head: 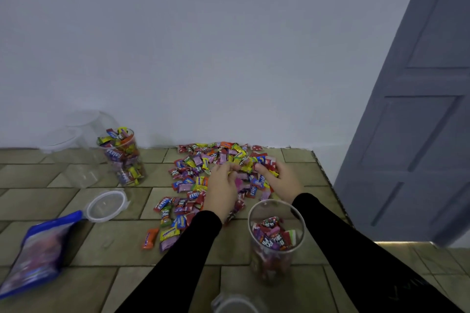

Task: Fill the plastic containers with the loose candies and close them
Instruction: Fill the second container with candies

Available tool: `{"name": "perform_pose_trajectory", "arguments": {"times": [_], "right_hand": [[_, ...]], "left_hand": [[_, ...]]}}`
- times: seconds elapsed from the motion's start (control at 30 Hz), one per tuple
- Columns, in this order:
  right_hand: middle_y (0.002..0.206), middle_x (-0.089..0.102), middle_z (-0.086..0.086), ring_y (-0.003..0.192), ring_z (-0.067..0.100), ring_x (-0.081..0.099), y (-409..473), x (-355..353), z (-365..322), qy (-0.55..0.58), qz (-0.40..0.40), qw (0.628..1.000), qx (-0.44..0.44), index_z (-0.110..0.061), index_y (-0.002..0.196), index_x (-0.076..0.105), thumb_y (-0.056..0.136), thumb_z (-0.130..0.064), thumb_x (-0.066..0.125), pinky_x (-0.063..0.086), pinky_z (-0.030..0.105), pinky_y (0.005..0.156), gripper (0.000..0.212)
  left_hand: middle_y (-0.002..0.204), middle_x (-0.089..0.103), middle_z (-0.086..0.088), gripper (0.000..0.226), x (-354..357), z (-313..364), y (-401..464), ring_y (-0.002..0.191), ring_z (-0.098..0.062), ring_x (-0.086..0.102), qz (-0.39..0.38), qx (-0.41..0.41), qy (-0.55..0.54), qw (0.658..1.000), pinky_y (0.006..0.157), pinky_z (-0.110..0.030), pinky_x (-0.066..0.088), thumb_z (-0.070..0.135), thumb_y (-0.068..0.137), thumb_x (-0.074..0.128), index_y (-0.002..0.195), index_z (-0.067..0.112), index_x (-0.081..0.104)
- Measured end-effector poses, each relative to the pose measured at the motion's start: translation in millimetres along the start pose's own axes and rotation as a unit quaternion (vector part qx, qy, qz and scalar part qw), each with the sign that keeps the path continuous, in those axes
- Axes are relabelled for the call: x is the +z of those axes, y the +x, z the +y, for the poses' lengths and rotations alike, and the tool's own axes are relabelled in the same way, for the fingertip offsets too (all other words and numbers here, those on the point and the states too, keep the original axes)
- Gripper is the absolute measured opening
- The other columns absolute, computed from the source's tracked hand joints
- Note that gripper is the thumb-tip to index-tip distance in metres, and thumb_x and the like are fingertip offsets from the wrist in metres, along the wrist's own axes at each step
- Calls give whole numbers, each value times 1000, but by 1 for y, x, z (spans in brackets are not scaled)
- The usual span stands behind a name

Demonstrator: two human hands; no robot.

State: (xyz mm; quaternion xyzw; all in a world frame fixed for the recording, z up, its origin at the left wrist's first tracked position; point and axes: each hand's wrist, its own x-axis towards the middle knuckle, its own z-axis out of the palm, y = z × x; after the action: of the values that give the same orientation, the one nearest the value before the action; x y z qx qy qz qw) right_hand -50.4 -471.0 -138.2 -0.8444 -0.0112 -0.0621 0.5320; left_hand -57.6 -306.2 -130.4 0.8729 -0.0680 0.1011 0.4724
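While both hands rake the scattered heap of bright wrapped candies [216, 168] at frame centre, the left hand [220, 185] and right hand [279, 180] curl their fingers around sweets. A part-filled clear plastic jar [276, 239] stands open at lower right; a full clear jar [122, 157] stands centre-left.

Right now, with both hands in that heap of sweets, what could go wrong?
1. The open, partly filled container stands right beside the right sleeve; pulling the arm back could tip it and spill its sweets.
2. Both hands, left hand and right hand, scoop from the candy pile; an overfull handful may drop sweets beside the narrow mouth.
3. The far container is heaped above its rim, so its lid may not close.
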Motion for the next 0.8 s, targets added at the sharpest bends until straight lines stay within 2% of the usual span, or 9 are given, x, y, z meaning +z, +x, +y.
{"name": "perform_pose_trajectory", "arguments": {"times": [0.03,0.17,0.23,0.33,0.43,0.47,0.57,0.7,0.8], "right_hand": [[94,71,-9,90,10,66,-1,-2,-4,5,9,1000,-8,-25,107,65,86,-54,60,52,36,85,37],[79,68,-14,72,-8,61,-9,-12,-24,18,29,998,-49,-32,91,64,88,-42,63,45,20,69,10],[82,68,-11,75,-3,61,-13,-15,-31,7,29,997,-67,-33,89,62,89,-42,62,48,23,72,9],[87,70,-1,81,9,64,-17,-18,-38,-4,30,997,-77,-24,97,65,89,-45,61,50,30,76,23],[79,66,-9,66,-4,59,-22,-24,-52,10,48,996,-77,-27,98,63,90,-43,61,46,15,59,18],[78,65,-13,66,-8,58,-24,-26,-57,21,61,995,-82,-25,100,63,90,-42,62,43,10,59,19],[74,65,-13,66,-11,58,-30,-29,-73,63,93,989,-97,-17,96,64,92,-35,61,40,6,61,18],[82,67,-13,75,-8,60,-42,-29,-92,139,119,978,-102,-22,93,66,93,-36,58,44,9,68,16],[88,69,-10,82,-2,62,-52,-27,-103,215,138,962,-100,-22,97,64,95,-35,57,49,16,76,15]], "left_hand": [[116,48,-9,21,-3,4,0,82,26,47,6,-5,-7,1000,68,2,37,3,101,40,108,7,59],[120,51,-5,22,-8,9,-6,103,-9,49,19,-4,-16,1000,86,-20,36,7,100,43,105,24,56],[121,51,-3,23,-11,14,-11,103,-8,45,19,-12,-30,999,87,-21,35,7,100,42,110,21,58],[119,50,-2,24,-15,25,-19,102,-7,49,38,0,-36,999,82,-16,35,7,101,41,113,19,59],[115,52,-3,24,-21,40,-24,83,6,57,52,3,-88,995,59,-12,44,5,102,39,113,15,58],[115,53,-5,24,-23,45,-25,78,4,57,58,7,-108,992,55,-11,45,5,102,39,112,15,58],[115,56,-3,24,-27,55,-25,81,-5,54,82,15,-139,987,61,-10,45,9,101,41,107,24,58],[110,58,4,26,-29,75,-31,83,-15,51,109,30,-188,976,73,-25,43,11,101,44,102,34,58],[104,60,10,23,-30,92,-40,74,-10,52,122,37,-226,966,65,-16,43,11,100,45,106,27,60]]}}
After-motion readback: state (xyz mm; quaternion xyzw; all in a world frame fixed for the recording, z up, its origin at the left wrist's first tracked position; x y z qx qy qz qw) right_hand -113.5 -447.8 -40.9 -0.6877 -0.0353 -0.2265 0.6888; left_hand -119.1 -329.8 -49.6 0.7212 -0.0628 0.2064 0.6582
